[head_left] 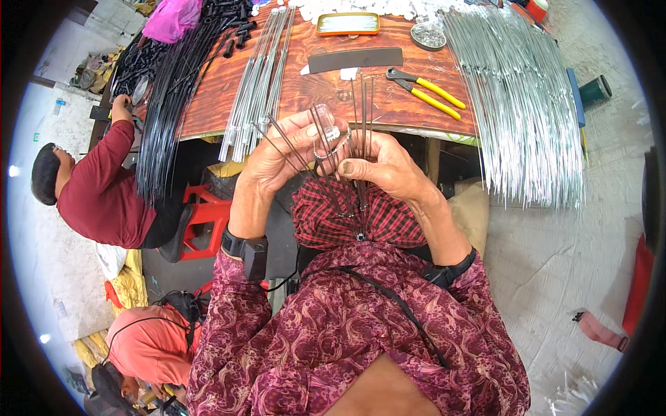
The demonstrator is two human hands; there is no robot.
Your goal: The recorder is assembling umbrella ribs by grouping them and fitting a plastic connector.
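Note:
In front of my lap, both hands are closed around a bunch of thin dark metal rods that spread like umbrella ribs. My left hand (pixel 277 156) pinches a clear plastic tube-like piece (pixel 325 119) at its fingertips, with several rods (pixel 288 143) leaning out past the fingers. A thin wire loop (pixel 334 149) shows between the two hands. My right hand (pixel 392 166) grips the upright dark rods (pixel 363 104), its thumb pressed near the wire. Below the hands, the lower rod ends gather at a small joint (pixel 361 236) over the checked cloth (pixel 316 222).
Yellow-handled pincers (pixel 436 100) and a dark flat bar (pixel 355 60) lie on the wooden table (pixel 305 90). Silver rods (pixel 517 104) overhang its right side; black rods (pixel 170 125) overhang the left. A tin (pixel 348 24) stands farther back. Two people (pixel 97 194) are at left, near a red stool (pixel 208 222).

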